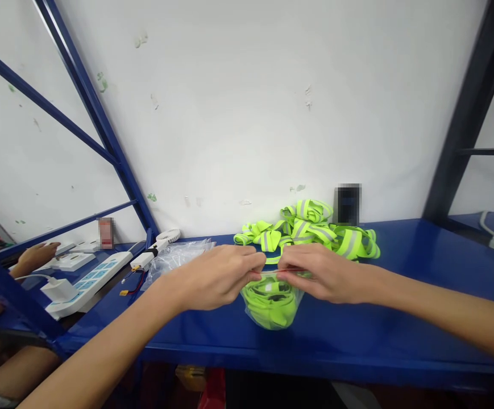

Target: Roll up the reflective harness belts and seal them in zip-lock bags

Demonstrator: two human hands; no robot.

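1. Blue metal table (400, 318) is closest to us, and its front edge runs across the bottom.
2. On it, near the front, stands a clear bag (295, 304). It is stuffed with bright yellow straps (270, 304) that have shiny grey stripes.
3. The left hand (216, 278) is at the top of the clear bag, on its left side. Its fingers are squeezed shut on the bag's top edge.
4. The right hand (323, 278) is at the same top edge, on its right side. It pinches the edge too, fingers tight together. The two hands almost touch, and the bag hangs just under them.
5. Off to the left, a little further back, lies a heap of empty bags (178, 255), flat on the table.
6. Near them are a small white fan (167, 236) and a long white power strip (88, 281).
7. Behind the hands sits a loose pile of straps (310, 230), the same yellow kind, not in any bag.
8. Far left, another person's hand (37, 254) rests on the next table.
9. At the very back is the white wall (250, 113).
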